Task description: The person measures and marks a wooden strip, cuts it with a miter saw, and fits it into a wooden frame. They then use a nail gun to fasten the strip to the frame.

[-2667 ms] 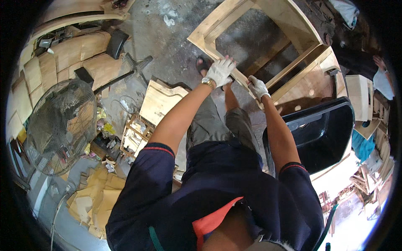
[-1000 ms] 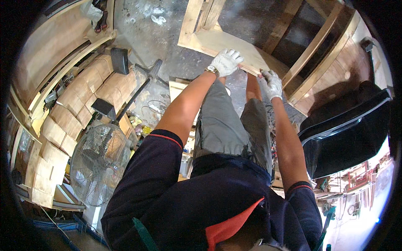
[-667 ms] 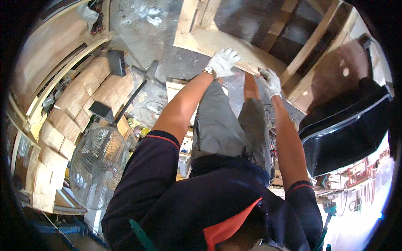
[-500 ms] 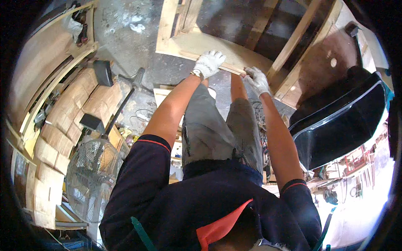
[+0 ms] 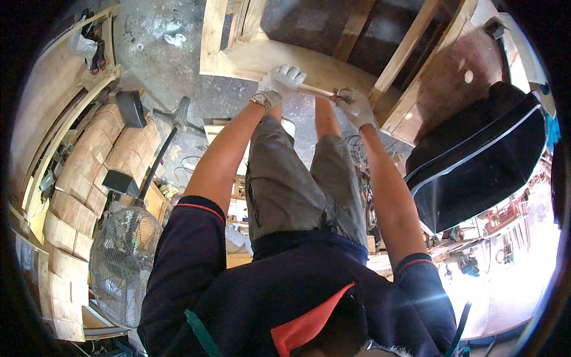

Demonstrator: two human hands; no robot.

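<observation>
In front of me is a large wooden frame (image 5: 235, 66), built of pale boards and posts, with a flat panel along its near side. My left hand (image 5: 282, 82), in a white knit glove and with a watch at the wrist, is closed over the panel's near edge, its fingers curled on the top. Farther right, my gloved right hand (image 5: 355, 107) is closed on the same edge, thumb side toward the left hand. A short stretch of the thin edge (image 5: 315, 90) shows between them. The undersides of both grips are hidden.
A wire-caged standing fan (image 5: 125, 262) lies at left beside stacked curved wooden pieces (image 5: 74, 172). A black, shiny curved panel (image 5: 476, 178) stands close to my right forearm. Beyond the frame's left corner, the concrete floor (image 5: 160, 65) has white stains. Cables (image 5: 357, 149) lie near my legs.
The whole view has shifted, so the frame, floor and fan all appear farther left. Both hands stay on the panel's edge; the left hand's fingers look more curled.
</observation>
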